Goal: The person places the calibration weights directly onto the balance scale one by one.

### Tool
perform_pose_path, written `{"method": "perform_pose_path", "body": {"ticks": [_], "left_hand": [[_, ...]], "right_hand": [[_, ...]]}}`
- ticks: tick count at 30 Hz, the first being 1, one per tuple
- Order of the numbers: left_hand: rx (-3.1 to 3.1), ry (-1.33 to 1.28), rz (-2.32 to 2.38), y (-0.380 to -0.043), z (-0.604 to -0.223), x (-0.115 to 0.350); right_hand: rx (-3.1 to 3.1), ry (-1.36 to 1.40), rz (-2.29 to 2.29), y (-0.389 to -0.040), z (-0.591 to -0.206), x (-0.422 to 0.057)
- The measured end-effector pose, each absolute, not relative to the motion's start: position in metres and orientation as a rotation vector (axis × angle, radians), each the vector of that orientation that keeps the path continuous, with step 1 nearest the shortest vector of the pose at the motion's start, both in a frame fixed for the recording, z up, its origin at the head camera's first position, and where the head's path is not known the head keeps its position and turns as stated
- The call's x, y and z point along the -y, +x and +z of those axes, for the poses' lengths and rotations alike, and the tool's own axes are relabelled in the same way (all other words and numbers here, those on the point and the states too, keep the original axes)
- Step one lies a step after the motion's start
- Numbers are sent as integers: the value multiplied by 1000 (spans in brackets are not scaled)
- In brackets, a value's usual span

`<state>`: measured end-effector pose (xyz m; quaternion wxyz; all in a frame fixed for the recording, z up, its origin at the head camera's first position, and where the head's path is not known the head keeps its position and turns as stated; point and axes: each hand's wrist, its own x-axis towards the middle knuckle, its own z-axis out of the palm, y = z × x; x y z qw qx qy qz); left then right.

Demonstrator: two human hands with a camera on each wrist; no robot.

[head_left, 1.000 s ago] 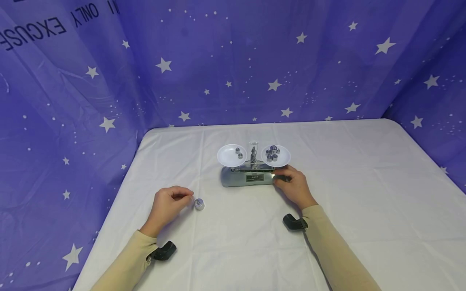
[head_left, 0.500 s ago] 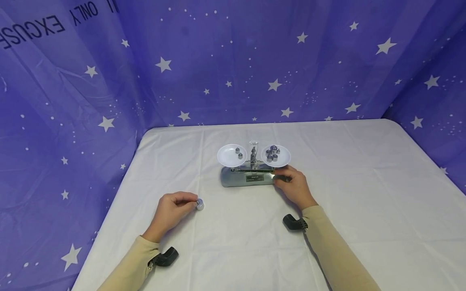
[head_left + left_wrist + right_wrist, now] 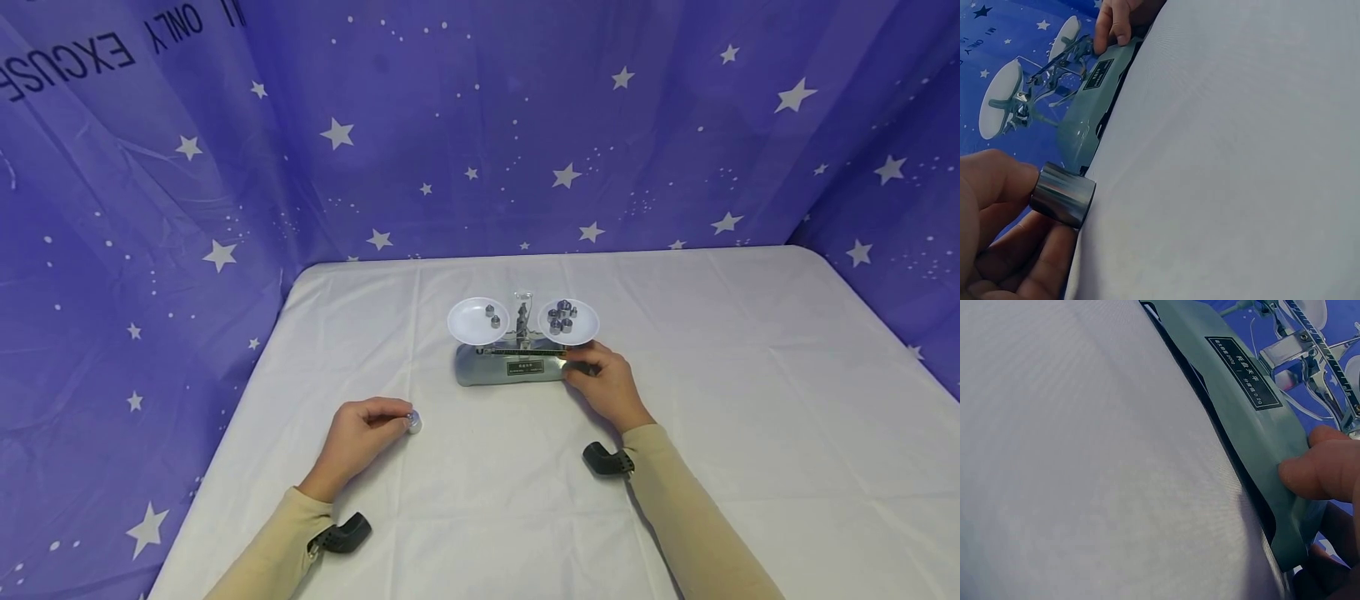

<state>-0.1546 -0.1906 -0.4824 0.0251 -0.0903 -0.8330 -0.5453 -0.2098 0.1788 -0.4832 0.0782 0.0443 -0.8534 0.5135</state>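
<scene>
A shiny metal balance weight (image 3: pixel 415 422) stands on the white cloth at the left. My left hand (image 3: pixel 363 433) pinches it at its top between thumb and fingers; the knob is hidden there. In the left wrist view the base of this weight (image 3: pixel 1063 195) meets the cloth. Behind it stands a grey-green pan balance (image 3: pixel 487 368) with two white pans. My right hand (image 3: pixel 609 387) holds the right end of the balance's base, thumb on the front face. Two small weights (image 3: pixel 495 322) lie in the left pan (image 3: pixel 465 323), several weights (image 3: pixel 564 308) in the right pan (image 3: pixel 587 327).
A white cloth (image 3: pixel 720 350) covers the table. Purple curtains (image 3: pixel 480 125) with white stars hang behind and at both sides. Black wrist mounts (image 3: pixel 607 459) stick out from both sleeves.
My left hand has moved slightly right and taken hold of the weight's top; before, its fingers were just left of it. The right hand and the balance stay put.
</scene>
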Motion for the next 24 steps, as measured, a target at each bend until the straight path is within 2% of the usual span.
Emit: {"method": "perform_pose_path", "body": {"ticks": [24], "left_hand": [[2605,-391,-1599,-154,-480,179]], "right_hand": [[2537,157,1524,-210,-485,-179]]}}
